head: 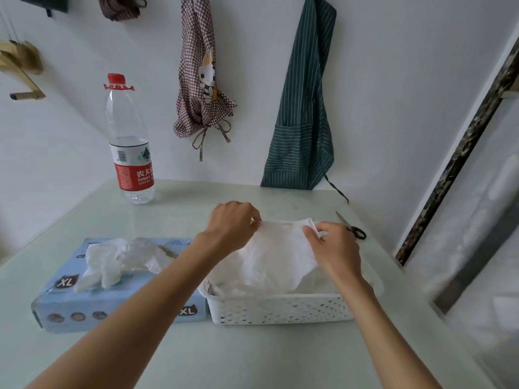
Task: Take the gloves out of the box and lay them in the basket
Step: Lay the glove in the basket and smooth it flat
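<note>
one box [118,284]; one basket [280,308]; one bottle [128,141]; two aprons [202,80]; one scissors [352,227]

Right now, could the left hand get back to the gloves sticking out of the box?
Probably yes. The left hand pinches a glove over the basket, with the right hand. The box lies beside the basket with nothing over its gloves; it must let go first.

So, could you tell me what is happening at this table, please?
A person is moving disposable gloves from a box to a basket. Both hands, left hand and right hand, pinch a clear glove and spread it over the white basket, which already holds others. More gloves poke out of the blue box beside it.
</note>
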Action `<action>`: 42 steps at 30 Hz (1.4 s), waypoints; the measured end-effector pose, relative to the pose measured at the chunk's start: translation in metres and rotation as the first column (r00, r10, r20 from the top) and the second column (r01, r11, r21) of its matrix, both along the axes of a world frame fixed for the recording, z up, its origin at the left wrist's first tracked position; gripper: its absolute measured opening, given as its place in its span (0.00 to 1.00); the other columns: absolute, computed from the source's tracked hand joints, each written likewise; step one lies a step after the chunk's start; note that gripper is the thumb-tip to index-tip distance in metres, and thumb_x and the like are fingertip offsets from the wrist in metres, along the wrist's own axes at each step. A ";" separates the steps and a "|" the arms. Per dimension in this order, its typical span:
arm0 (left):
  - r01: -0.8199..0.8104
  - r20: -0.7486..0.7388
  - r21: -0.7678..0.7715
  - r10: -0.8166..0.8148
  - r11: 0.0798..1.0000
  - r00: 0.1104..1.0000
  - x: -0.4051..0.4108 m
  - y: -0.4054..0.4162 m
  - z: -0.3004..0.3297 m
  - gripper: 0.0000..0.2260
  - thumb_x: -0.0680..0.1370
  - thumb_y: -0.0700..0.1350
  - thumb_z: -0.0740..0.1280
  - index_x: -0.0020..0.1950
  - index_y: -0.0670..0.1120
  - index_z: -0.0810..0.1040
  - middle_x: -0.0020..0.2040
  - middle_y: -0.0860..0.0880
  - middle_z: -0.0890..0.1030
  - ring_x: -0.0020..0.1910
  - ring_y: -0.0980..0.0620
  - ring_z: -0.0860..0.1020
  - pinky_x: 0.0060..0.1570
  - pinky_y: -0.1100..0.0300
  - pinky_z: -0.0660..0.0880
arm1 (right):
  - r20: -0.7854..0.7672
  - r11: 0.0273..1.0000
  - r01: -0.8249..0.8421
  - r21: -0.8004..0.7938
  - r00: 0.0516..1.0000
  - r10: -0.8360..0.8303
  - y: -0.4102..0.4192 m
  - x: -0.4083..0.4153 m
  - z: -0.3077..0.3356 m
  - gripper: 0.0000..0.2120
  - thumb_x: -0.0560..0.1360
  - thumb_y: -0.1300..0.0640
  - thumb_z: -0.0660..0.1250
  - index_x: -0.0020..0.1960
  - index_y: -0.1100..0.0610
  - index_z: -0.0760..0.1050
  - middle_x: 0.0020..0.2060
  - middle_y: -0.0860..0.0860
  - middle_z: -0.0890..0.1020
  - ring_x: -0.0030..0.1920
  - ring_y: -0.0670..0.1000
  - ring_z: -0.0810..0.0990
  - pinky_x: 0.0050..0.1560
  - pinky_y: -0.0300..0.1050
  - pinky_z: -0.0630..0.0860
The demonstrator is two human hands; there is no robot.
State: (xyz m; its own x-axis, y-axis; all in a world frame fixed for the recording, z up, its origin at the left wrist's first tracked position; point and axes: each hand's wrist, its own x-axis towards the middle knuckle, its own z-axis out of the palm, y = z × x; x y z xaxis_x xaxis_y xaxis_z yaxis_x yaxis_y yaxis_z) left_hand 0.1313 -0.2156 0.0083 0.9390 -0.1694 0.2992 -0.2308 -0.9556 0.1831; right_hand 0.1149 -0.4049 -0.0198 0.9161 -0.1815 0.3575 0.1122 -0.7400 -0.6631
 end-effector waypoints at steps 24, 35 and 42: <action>0.517 -0.475 0.257 -0.359 0.816 0.803 -0.004 0.004 -0.014 0.12 0.75 0.52 0.65 0.58 0.59 0.75 0.48 0.54 0.72 0.52 0.55 0.66 0.52 0.60 0.63 | -0.171 0.423 -0.158 -0.892 0.985 0.007 -0.021 0.010 0.008 0.23 0.74 0.67 0.65 0.65 0.58 0.63 0.54 0.50 0.77 0.50 0.51 0.79 0.28 0.39 0.56; 0.373 -0.381 0.045 -0.329 0.927 0.864 -0.026 0.019 0.013 0.13 0.79 0.40 0.61 0.59 0.54 0.76 0.61 0.55 0.75 0.54 0.60 0.70 0.52 0.63 0.66 | -0.398 0.692 -0.320 -0.647 0.916 0.052 -0.033 0.007 0.014 0.11 0.75 0.65 0.63 0.52 0.50 0.75 0.40 0.47 0.74 0.37 0.47 0.72 0.28 0.36 0.58; 0.447 -0.623 0.323 -0.168 0.834 0.764 -0.015 0.016 -0.016 0.09 0.76 0.50 0.66 0.56 0.52 0.79 0.55 0.56 0.80 0.55 0.54 0.77 0.47 0.62 0.69 | -0.643 0.679 -0.500 -0.537 0.764 0.054 -0.027 0.012 0.011 0.17 0.73 0.64 0.66 0.60 0.51 0.73 0.59 0.51 0.74 0.53 0.50 0.74 0.43 0.40 0.70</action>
